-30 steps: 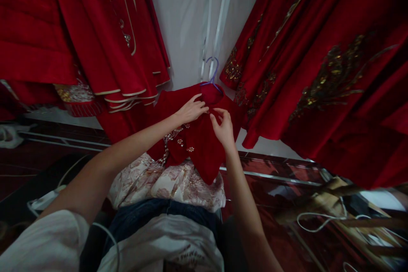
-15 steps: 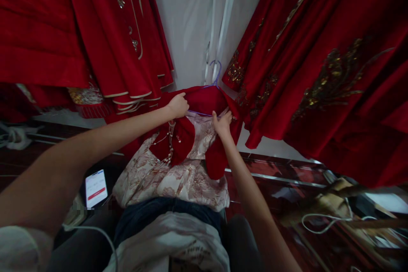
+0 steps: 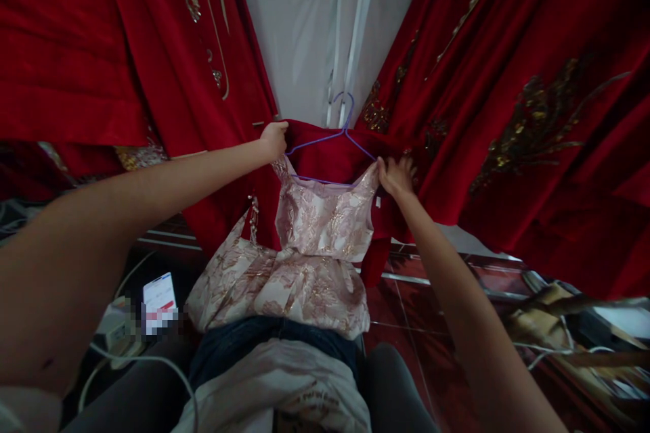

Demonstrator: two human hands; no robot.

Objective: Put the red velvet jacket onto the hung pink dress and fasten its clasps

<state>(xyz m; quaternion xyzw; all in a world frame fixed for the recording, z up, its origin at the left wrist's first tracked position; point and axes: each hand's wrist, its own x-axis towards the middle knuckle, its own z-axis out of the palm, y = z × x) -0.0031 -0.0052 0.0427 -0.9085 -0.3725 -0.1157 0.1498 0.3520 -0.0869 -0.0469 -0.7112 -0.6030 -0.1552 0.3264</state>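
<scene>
A pale pink brocade dress (image 3: 325,220) hangs on a purple wire hanger (image 3: 347,127), its skirt spread over my lap. Behind and beside the dress lies a red garment (image 3: 325,155), drawn out past the hanger's shoulders. My left hand (image 3: 274,141) is closed on the red cloth by the dress's left strap. At the other strap, my right hand (image 3: 397,174) holds the red cloth between thumb and fingers, some of its fingers spread. A beaded tassel (image 3: 253,216) dangles on the left of the dress.
Red embroidered garments hang at left (image 3: 167,61) and right (image 3: 533,115). Between them stand pale panels (image 3: 289,34). A lit phone (image 3: 159,299) and a white cable (image 3: 152,358) are at lower left. Clutter (image 3: 553,318) lies at right above a red tiled floor (image 3: 396,345).
Both hands have moved apart and outward, pulling the red garment off the dress's shoulders. The hanger's arms and the dress's bodice and straps now show.
</scene>
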